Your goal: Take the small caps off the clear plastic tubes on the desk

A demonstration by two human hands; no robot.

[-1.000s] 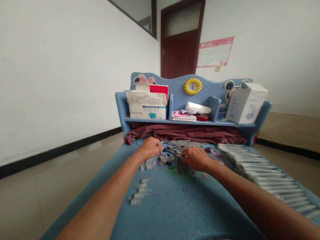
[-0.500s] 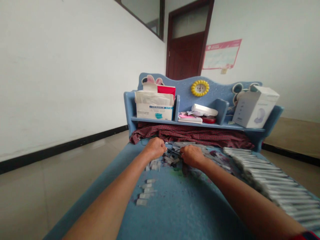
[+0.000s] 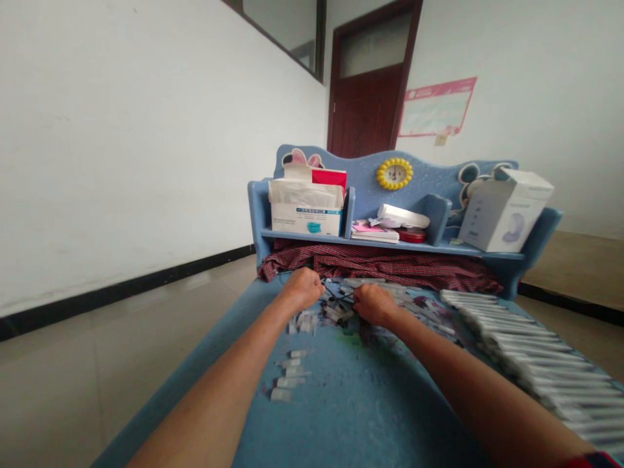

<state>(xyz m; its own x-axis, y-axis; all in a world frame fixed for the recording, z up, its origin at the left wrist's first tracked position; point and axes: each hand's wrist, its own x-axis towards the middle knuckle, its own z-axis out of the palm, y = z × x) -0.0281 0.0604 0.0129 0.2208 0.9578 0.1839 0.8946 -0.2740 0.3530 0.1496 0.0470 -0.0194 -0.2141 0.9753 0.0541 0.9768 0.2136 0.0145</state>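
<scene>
My left hand (image 3: 303,288) is closed in a pinch over the far part of the blue desk (image 3: 341,403). A thin dark stick (image 3: 330,290) pokes out of its fingertips to the right. My right hand (image 3: 374,302) is also closed, with another thin dark stick (image 3: 346,296) at its fingertips, pointing left. Below and between the hands lies a loose pile of small dark and clear pieces (image 3: 337,313), too blurred to name. Small translucent cap-like pieces (image 3: 303,322) lie beside my left wrist, and several more (image 3: 287,383) form a column nearer me.
Many whitish slim tubes (image 3: 541,354) lie in a row along the right side. Red checked cloth (image 3: 380,263) is bunched under the shelf (image 3: 302,237). On the shelf stand a mask box (image 3: 307,218), papers (image 3: 375,234) and a white carton (image 3: 507,211).
The view has shifted slightly, so everything sits a little further right. One dark line spanned the gap between my hands; now two separate stick ends show, angled apart.
</scene>
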